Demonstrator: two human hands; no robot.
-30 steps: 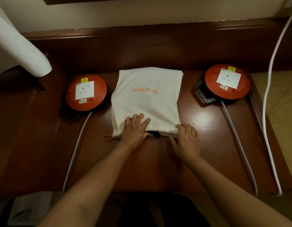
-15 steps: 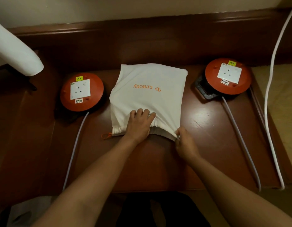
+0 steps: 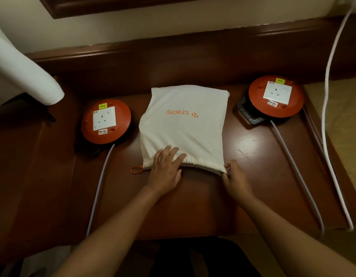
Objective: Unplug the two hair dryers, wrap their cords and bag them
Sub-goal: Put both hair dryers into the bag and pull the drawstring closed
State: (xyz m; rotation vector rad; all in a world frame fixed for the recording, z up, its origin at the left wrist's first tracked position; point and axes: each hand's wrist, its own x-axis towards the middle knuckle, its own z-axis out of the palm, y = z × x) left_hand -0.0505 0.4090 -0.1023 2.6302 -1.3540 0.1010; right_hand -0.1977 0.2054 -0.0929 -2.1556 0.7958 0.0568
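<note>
A white drawstring bag (image 3: 185, 126) lies flat on the dark wooden table (image 3: 253, 156), straight ahead of you, with its mouth on the near edge and its closed end pointing away toward the wall. Its long axis runs near to far, and orange lettering on the cloth reads upside down from where you stand. No hair dryer can be seen; judging by both sockets being free, they are probably inside the bag, though the cloth hides that.

Your left hand (image 3: 165, 168) rests flat on the near hem, fingers straight and spread, pressing the cloth down. Your right hand (image 3: 235, 176) pinches the bag's near right corner at the gathered hem. Both hands are at the mouth, so neither has to reach.

An orange cord loop (image 3: 137, 169) sticks out at the near left corner of the bag, just left of your left hand, which is the nearer one to it.

An orange cable reel (image 3: 106, 121) sits close beside the bag on the left and another orange reel (image 3: 276, 96) farther off on the right. Each has a pale cable (image 3: 99, 188) running toward you, outside your hands. Nothing lies between your hands and the drawstring.
</note>
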